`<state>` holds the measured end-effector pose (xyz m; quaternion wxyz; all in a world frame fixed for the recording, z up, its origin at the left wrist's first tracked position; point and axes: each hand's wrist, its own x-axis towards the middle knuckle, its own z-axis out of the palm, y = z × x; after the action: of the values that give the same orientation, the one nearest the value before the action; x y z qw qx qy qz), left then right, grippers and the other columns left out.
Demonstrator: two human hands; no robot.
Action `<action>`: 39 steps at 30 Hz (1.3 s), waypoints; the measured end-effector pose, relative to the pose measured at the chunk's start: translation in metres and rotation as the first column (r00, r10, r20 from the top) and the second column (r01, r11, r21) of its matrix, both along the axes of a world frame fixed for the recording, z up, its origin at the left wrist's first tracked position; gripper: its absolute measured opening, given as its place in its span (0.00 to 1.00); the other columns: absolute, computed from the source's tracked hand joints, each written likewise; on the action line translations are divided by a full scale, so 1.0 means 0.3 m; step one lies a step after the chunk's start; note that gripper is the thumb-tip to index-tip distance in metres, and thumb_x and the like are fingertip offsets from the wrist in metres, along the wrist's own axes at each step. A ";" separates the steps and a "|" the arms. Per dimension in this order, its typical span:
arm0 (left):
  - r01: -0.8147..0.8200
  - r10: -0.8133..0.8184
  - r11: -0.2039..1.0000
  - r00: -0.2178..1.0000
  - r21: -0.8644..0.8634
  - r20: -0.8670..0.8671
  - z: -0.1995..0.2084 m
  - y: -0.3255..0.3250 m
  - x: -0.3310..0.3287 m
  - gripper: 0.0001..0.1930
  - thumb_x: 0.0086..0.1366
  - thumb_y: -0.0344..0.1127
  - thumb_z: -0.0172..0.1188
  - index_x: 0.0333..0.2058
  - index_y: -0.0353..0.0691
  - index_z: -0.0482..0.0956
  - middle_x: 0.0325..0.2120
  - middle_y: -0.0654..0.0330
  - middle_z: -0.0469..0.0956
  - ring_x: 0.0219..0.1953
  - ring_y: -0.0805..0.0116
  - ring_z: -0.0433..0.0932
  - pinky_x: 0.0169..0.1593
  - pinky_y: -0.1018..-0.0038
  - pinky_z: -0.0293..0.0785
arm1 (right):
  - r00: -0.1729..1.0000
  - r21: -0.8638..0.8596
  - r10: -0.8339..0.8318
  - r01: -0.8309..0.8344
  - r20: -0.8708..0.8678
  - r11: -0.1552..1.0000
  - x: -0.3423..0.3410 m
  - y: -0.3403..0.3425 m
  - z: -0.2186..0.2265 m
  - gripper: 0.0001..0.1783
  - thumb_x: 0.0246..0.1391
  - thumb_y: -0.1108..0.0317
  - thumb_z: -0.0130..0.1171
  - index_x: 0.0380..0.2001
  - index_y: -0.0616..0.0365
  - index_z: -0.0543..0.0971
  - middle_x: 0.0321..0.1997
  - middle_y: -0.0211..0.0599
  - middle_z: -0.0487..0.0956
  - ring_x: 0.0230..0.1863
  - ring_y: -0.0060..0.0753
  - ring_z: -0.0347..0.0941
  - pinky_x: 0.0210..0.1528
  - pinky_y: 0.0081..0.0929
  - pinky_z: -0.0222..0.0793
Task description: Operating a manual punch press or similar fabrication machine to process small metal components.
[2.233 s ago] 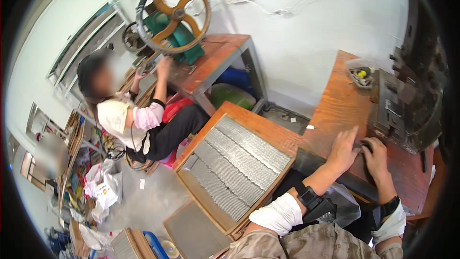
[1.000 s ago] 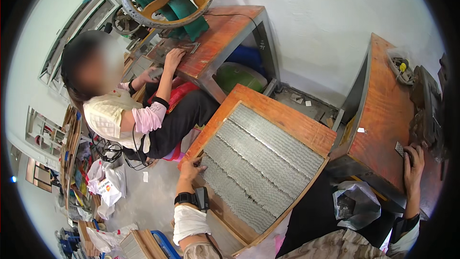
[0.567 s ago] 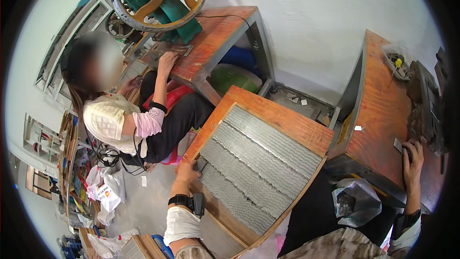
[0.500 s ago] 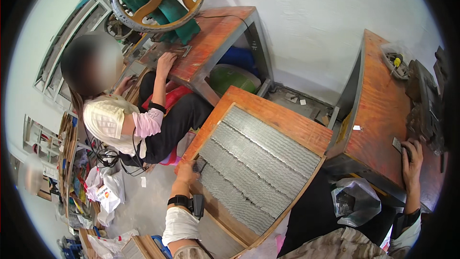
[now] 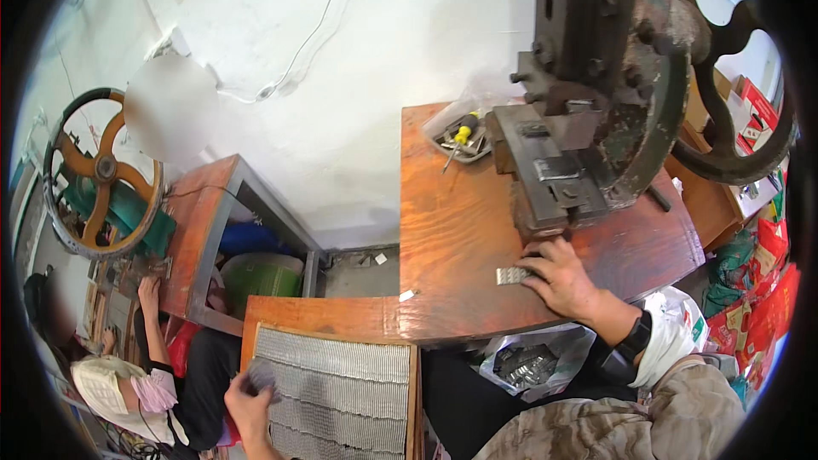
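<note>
Apparently positioning metal stack (image 5: pixel 510 276) on bench (image 5: pixel 460 221), likely calling next for even, level finger pressure. Pinching right end with nearly closed right hand (image 5: pixel 562 281); curling left hand (image 5: pixel 247 411) around blurred grey piece (image 5: pixel 261 373) over left side of tray (image 5: pixel 414 396). Looking short, silvery, blocky, with finely patterned top.

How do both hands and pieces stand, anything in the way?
Left hand holding blurred grey piece by tray. Right hand pinching small metal block at bench. Press close beyond right hand.

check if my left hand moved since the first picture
Yes. Judged against the bench, your left hand has gone left, off it, to the tray's left edge.
</note>
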<state>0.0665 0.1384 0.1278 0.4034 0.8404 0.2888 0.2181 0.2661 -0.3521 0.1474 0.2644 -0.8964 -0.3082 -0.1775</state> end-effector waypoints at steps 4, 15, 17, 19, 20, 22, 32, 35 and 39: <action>0.457 -0.465 0.868 0.886 -0.195 0.009 0.230 -0.493 0.385 0.23 0.42 0.22 0.62 0.41 0.23 0.73 0.31 0.54 0.78 0.33 0.70 0.78 0.37 0.76 0.75 | 0.993 0.127 0.112 -0.106 -0.041 0.986 -0.008 -0.024 0.000 0.12 0.38 0.72 0.65 0.31 0.52 0.79 0.37 0.33 0.74 0.42 0.42 0.68 0.43 0.35 0.65; 0.769 -0.748 0.623 0.639 0.139 -0.179 0.191 -1.032 0.643 0.28 0.44 0.38 0.69 0.43 0.28 0.75 0.33 0.43 0.77 0.37 0.49 0.77 0.43 0.65 0.72 | 0.994 0.068 0.053 -0.060 0.097 0.996 0.012 -0.010 0.008 0.19 0.34 0.64 0.67 0.33 0.53 0.75 0.35 0.33 0.73 0.39 0.39 0.70 0.39 0.33 0.69; 0.764 -0.777 0.568 0.621 0.306 -0.108 0.167 -1.035 0.622 0.30 0.43 0.41 0.71 0.42 0.28 0.75 0.33 0.44 0.77 0.38 0.48 0.75 0.42 0.64 0.71 | 0.999 0.066 -0.039 0.037 0.021 0.997 0.002 -0.007 0.014 0.22 0.35 0.63 0.66 0.37 0.54 0.73 0.37 0.34 0.72 0.40 0.40 0.69 0.38 0.34 0.70; 0.739 -0.744 0.597 0.655 0.312 -0.130 0.156 -1.073 0.615 0.29 0.43 0.41 0.70 0.42 0.28 0.74 0.34 0.44 0.77 0.39 0.48 0.75 0.42 0.64 0.71 | 0.999 0.096 -0.033 0.032 0.008 0.995 0.009 -0.020 0.008 0.25 0.35 0.63 0.66 0.40 0.54 0.72 0.39 0.36 0.71 0.41 0.42 0.69 0.39 0.35 0.70; 0.694 -0.705 0.612 0.696 0.380 -0.135 0.146 -1.085 0.617 0.29 0.43 0.41 0.70 0.42 0.28 0.75 0.34 0.44 0.77 0.38 0.48 0.75 0.42 0.64 0.71 | 1.000 0.113 -0.029 0.028 0.007 0.993 0.008 -0.031 0.004 0.24 0.36 0.63 0.66 0.40 0.55 0.72 0.39 0.36 0.71 0.42 0.43 0.69 0.39 0.35 0.70; 0.641 -0.663 0.619 0.736 0.453 -0.137 0.125 -1.083 0.619 0.29 0.43 0.40 0.70 0.42 0.28 0.75 0.33 0.44 0.77 0.38 0.49 0.76 0.42 0.65 0.71 | 1.000 0.137 -0.022 0.021 0.010 0.990 -0.004 -0.060 0.004 0.23 0.37 0.64 0.66 0.40 0.56 0.73 0.40 0.37 0.72 0.42 0.44 0.69 0.40 0.36 0.70; 0.471 -0.471 0.882 0.880 0.026 0.061 0.390 -1.083 0.706 0.25 0.42 0.36 0.68 0.38 0.23 0.77 0.26 0.46 0.79 0.26 0.61 0.80 0.34 0.69 0.75 | 0.994 0.197 0.101 -0.104 0.029 0.975 -0.069 -0.206 0.003 0.11 0.39 0.68 0.64 0.30 0.57 0.77 0.36 0.37 0.74 0.39 0.42 0.71 0.41 0.34 0.69; 0.461 -0.506 0.848 0.850 0.261 0.143 0.408 -1.216 0.807 0.25 0.42 0.40 0.67 0.35 0.25 0.77 0.26 0.43 0.78 0.29 0.54 0.79 0.37 0.66 0.74 | 0.990 0.150 0.114 -0.126 0.087 0.981 -0.079 -0.204 -0.003 0.11 0.40 0.69 0.63 0.30 0.58 0.77 0.36 0.37 0.74 0.39 0.42 0.70 0.41 0.34 0.69; 0.458 -0.510 0.820 0.857 0.343 0.075 0.441 -1.383 0.903 0.22 0.42 0.41 0.67 0.32 0.27 0.78 0.27 0.43 0.78 0.32 0.48 0.78 0.40 0.62 0.73 | 0.987 0.220 0.137 -0.151 0.081 0.964 -0.066 -0.218 -0.025 0.12 0.38 0.70 0.64 0.30 0.58 0.77 0.36 0.37 0.75 0.37 0.42 0.70 0.41 0.35 0.69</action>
<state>0.3372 -0.2767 0.2600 0.3296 0.9183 -0.0072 0.2191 0.2463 -0.4174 0.1397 0.3665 -0.8296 -0.3588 -0.2206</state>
